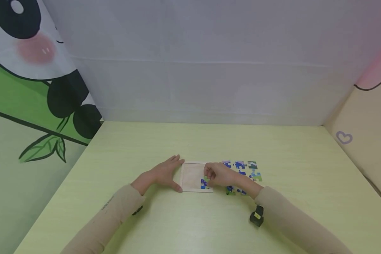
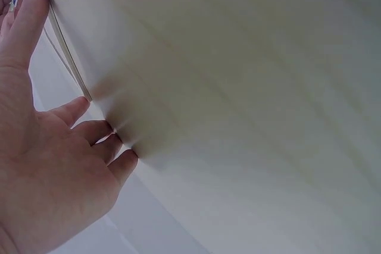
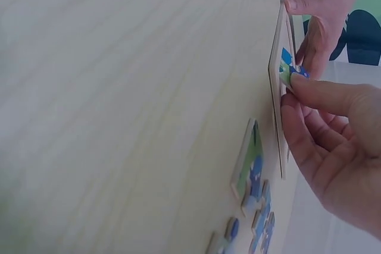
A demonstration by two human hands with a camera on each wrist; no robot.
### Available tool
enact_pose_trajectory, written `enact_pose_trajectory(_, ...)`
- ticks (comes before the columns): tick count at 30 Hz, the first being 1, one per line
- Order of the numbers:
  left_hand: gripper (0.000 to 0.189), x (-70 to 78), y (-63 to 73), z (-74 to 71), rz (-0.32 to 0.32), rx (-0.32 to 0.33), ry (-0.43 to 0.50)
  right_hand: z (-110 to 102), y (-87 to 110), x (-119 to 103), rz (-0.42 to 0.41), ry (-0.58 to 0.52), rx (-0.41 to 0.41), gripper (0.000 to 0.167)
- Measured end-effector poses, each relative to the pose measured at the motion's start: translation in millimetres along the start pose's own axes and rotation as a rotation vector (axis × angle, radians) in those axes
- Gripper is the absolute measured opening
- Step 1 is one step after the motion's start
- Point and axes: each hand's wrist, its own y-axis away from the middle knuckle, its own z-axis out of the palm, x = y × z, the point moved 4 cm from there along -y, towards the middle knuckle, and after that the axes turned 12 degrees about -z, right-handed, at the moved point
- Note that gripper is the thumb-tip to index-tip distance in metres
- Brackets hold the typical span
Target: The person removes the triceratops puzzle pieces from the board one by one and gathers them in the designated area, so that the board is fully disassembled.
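Note:
A shallow wooden puzzle tray [image 1: 191, 173] lies flat between the hands. My left hand [image 1: 166, 173] is spread along its left side, thumb at the near corner and index finger at the far one, as the left wrist view also shows. Over the tray's right part, my right hand [image 1: 221, 174] pinches a green and blue jigsaw piece [image 3: 286, 77] between thumb and fingers. Blue patterned puzzle pieces [image 1: 204, 184] sit in the tray's near right corner, partly covered by the right hand.
Several loose jigsaw pieces [image 1: 240, 164] are spread right of the tray, some hidden beneath the right forearm. The pale wooden table [image 1: 190, 225] meets a white backdrop [image 1: 190, 91] at the back. Printed panels stand on both sides.

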Motion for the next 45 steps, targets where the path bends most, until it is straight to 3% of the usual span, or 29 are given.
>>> enact_pose_trajectory(9,0.108,1.4,1.0,-2.6,-0.008,-0.006,0.014,-5.0,2.8,-2.8,-0.036,-0.022,0.028,0.016)
enact_pose_trajectory(15,0.108,1.4,2.3,-3.8,0.003,-0.012,0.038,-23.1,13.3,-6.4,-0.063,-0.012,0.057,0.014)
enact_pose_trajectory(21,0.108,2.2,3.6,-4.9,0.013,-0.019,0.052,-47.9,38.2,-2.8,-0.048,0.024,0.074,0.014)
enact_pose_trajectory(27,0.109,5.3,-2.3,-6.1,0.000,-0.013,0.053,-77.0,70.3,14.7,-0.021,0.043,0.077,0.013)
enact_pose_trajectory(33,0.109,6.7,-9.1,-6.8,-0.020,-0.011,0.045,-98.0,103.9,36.3,0.016,-0.005,0.072,0.015)
enact_pose_trajectory(37,0.109,7.3,-11.8,-7.0,-0.036,-0.012,0.046,-104.5,119.1,47.5,0.034,-0.047,0.066,0.015)
enact_pose_trajectory(45,0.108,7.7,-11.7,-6.3,-0.033,-0.002,0.051,-98.4,133.1,60.1,0.093,-0.113,0.059,0.017)
